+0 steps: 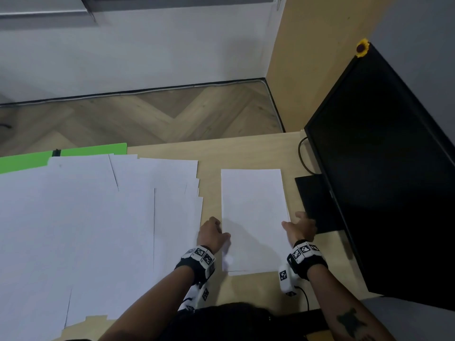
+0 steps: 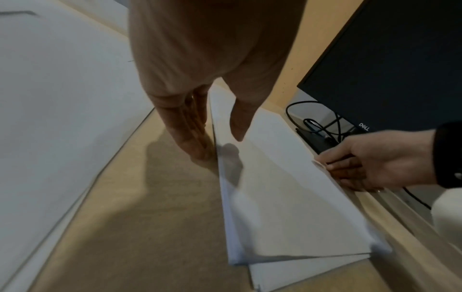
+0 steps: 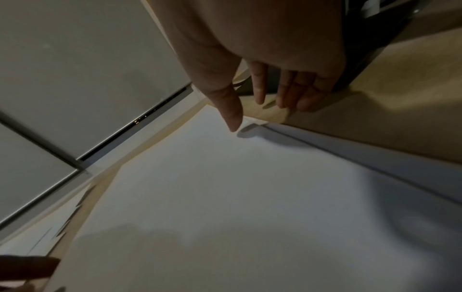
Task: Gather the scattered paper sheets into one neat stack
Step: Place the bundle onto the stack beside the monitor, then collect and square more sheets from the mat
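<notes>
A small stack of white sheets point(image 1: 253, 217) lies on the wooden desk point(image 1: 246, 151) between my hands. My left hand point(image 1: 216, 230) stands against the stack's left edge, its straight fingers point(image 2: 192, 136) pressing the side and the thumb over the top sheet. My right hand point(image 1: 295, 222) is at the stack's right edge; its fingers point(image 3: 295, 92) lie along that side and the thumb hovers above the paper. One lower sheet point(image 2: 300, 272) sticks out askew at the stack's near end. Several scattered sheets point(image 1: 98, 230) overlap across the left of the desk.
A black monitor point(image 1: 384, 180) with its stand and cables point(image 2: 322, 126) stands close to the right of the stack. A green folder point(image 1: 93, 150) lies under the far edge of the scattered sheets. A strip of bare desk point(image 2: 155, 217) separates the stack from the spread.
</notes>
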`<state>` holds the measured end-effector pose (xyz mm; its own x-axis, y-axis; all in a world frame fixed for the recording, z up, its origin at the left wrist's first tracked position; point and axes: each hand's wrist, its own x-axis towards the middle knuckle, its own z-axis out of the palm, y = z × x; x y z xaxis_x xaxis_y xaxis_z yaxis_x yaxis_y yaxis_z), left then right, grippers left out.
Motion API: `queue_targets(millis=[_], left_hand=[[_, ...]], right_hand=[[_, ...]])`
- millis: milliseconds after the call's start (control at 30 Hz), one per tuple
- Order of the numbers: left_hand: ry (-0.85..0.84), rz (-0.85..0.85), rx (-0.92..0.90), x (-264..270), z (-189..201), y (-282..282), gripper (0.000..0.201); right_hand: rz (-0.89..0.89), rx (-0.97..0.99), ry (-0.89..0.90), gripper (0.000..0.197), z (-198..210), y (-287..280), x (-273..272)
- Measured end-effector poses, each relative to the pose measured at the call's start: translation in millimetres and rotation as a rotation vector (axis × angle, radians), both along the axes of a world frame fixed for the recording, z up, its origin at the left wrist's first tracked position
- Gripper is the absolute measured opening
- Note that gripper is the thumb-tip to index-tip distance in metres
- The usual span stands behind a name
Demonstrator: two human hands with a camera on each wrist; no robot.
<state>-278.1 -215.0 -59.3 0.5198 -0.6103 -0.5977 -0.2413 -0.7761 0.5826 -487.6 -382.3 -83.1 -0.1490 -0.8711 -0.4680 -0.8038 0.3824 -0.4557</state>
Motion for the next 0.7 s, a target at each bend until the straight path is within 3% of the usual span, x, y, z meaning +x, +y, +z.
queue_targets(millis=[67,200,233,367,400,533,700], left_hand=[[-0.038,-0.023,-0.001,0.3,1.5,-3.3,0.036],[-0.019,-0.156,0.021,-5.2,4.9,-5.6,0.015],[-0.022,-0.183,0.024,-5.8,5.6,-4.6,0.012],[-0.026,-0.192,0.001,3.9,10.3,-0.9,0.012],[-0.044,-0.181,-0.014,8.6,10.6,-0.1,0.02],[-0.175,-0.224,-0.051,32.5,18.3,9.4,0.053],[-0.355,-0.314,0.029,84.3,24.1,41.1,0.072]], right_hand=[[0.039,-0.017,-0.012,0.052,-1.2,-2.6,3.0],[0.124,0.004,-0.035,0.016,-14.1,-1.3,1.1],[0.136,-0.003,-0.04,0.016,-18.5,-1.9,-0.9],[0.154,-0.06,0.001,0.054,0.7,4.3,6.7],[0.152,-0.087,0.021,0.062,6.2,6.9,11.1],[0.17,-0.207,-0.026,0.075,19.7,20.9,42.4],[0.31,-0.224,-0.133,0.084,36.3,46.4,107.5]])
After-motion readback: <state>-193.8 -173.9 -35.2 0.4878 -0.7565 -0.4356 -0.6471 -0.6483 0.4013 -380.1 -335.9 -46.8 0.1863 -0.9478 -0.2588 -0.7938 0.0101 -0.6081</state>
